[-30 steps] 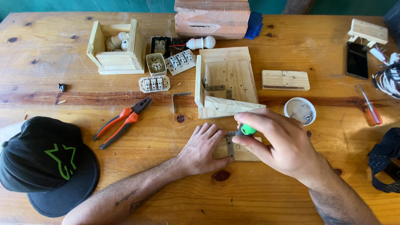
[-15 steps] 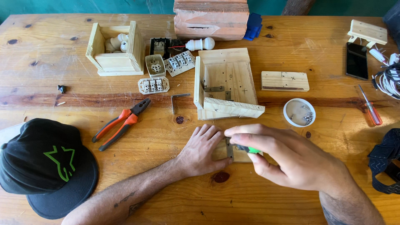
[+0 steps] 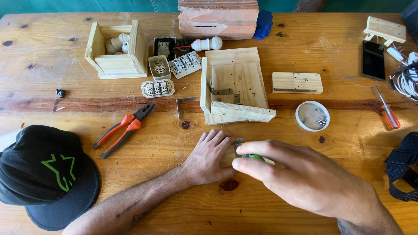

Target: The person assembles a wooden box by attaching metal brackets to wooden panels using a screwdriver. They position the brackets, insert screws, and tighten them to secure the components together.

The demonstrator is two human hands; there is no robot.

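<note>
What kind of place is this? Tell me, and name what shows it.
Probably a home or hobby woodworking bench. The wooden table carries small part-built pine boxes, orange-handled pliers and a white dish of screws. Electrical terminal blocks suggest wiring work too.

A black cap with a green star emblem (image 3: 45, 174) lies at the wooden table's (image 3: 65, 109) near-left edge, orange-handled pliers (image 3: 124, 129) just beside it. A round white dish of screws (image 3: 312, 115) sits near an open-fronted pale wooden box (image 3: 235, 87); a black phone (image 3: 373, 60) lies far right.
</note>
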